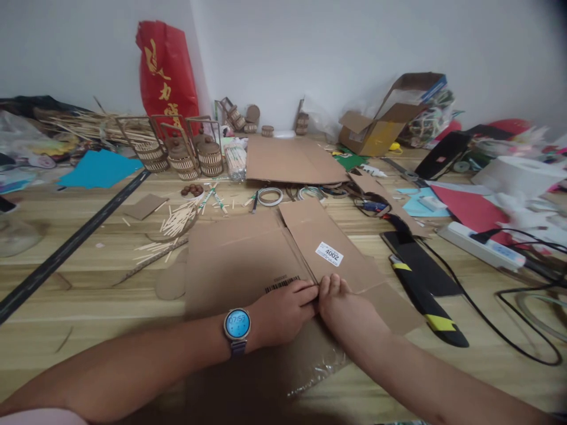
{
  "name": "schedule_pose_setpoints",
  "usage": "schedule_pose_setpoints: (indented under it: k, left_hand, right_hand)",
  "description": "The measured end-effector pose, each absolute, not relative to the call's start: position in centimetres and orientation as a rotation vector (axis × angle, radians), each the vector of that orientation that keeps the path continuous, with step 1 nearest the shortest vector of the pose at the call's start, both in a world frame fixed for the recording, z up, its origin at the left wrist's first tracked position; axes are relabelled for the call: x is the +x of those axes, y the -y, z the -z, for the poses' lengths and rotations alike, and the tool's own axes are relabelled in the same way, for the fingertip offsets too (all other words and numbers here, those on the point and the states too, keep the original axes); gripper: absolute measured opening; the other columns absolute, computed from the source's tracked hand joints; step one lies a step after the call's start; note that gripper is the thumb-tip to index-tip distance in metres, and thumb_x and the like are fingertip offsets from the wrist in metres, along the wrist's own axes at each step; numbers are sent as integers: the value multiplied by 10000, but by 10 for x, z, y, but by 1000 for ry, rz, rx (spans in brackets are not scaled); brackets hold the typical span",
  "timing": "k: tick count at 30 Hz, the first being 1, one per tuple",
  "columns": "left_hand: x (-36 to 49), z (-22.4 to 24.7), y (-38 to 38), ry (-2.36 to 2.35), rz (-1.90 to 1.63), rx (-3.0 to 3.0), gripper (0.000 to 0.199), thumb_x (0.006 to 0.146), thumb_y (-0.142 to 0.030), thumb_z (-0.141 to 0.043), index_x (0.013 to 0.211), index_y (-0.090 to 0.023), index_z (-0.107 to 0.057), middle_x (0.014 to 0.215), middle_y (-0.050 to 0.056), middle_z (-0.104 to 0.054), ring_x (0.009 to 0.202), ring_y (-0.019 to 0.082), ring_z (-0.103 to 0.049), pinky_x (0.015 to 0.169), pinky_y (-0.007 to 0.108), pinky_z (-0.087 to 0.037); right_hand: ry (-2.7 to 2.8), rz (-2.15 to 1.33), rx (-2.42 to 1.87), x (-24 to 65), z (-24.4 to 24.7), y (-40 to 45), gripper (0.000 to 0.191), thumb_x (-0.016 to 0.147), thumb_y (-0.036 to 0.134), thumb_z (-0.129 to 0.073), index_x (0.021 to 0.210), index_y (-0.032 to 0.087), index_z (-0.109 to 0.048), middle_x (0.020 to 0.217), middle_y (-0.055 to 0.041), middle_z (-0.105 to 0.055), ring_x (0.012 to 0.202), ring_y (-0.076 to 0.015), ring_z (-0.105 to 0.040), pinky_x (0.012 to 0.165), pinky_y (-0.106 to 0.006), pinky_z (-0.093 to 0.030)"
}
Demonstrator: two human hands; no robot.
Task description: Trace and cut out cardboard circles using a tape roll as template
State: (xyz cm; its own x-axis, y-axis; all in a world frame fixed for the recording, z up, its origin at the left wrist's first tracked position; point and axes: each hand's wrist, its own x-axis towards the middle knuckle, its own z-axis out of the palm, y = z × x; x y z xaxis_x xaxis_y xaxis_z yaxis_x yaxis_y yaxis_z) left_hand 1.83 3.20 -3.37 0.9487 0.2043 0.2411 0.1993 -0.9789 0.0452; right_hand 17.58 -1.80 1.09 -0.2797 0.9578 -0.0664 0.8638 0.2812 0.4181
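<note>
A large brown cardboard sheet (234, 254), like a flattened box, lies on the table before me, with a barcode on it and clear tape along its lower edge. A narrower cardboard flap (310, 230) with a white label (329, 254) reading 4002 overlaps its right side. My left hand (290, 310), below a wrist with a round watch (237, 324), is closed at the seam between sheet and flap. Right beside it, my right hand (339, 301) has its fingers curled over the flap's edge. The two hands touch, and the fingertips are partly hidden.
Behind stand small woven baskets (210, 156), a red bag (168, 77) and another cardboard piece (292, 159). Thin wooden sticks (179, 218) lie at left, near a long black strip (80, 236). On the right are a black-and-yellow case (425, 301), a power strip (481, 245) and its cable.
</note>
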Motion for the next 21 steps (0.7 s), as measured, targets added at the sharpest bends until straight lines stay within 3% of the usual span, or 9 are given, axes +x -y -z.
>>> schedule_pose_setpoints:
  k: [5,11,15,21]
  left_hand:
    - [18,27,-31,-295,-338,3100,292,1024,-135,-465,1217,-98,-681,1326,137,-689,1344,214,-533,1226,335,-316]
    - [18,27,-31,-279,-335,3090,294,1017,-118,-466,1201,-88,-694,1299,129,-713,1333,221,-557,1229,347,-317]
    - [18,30,-30,-294,-378,3062,301,1014,-118,-470,1228,-94,-681,1364,139,-683,1417,235,-490,1227,385,-354]
    - [19,34,-30,-314,-481,3076,309,1016,-113,-464,1216,-51,-690,1341,169,-690,1359,251,-529,1174,363,-418]
  right_hand:
    - [-2183,-487,1724,171,-16,20,328,757,-178,-520,834,-32,-804,767,-316,-787,583,-316,-793,401,-277,-598]
    - [-2146,-533,1800,168,-14,17,344,810,-133,-511,945,-16,-804,805,-309,-795,596,-331,-799,385,-310,-597]
    - [-2169,-535,1784,170,-10,13,371,795,-135,-529,1006,-9,-807,847,-312,-802,654,-341,-814,430,-314,-621]
    - [-2172,-503,1716,171,-8,13,431,788,-127,-536,1131,-38,-782,935,-338,-799,731,-365,-823,458,-337,-639]
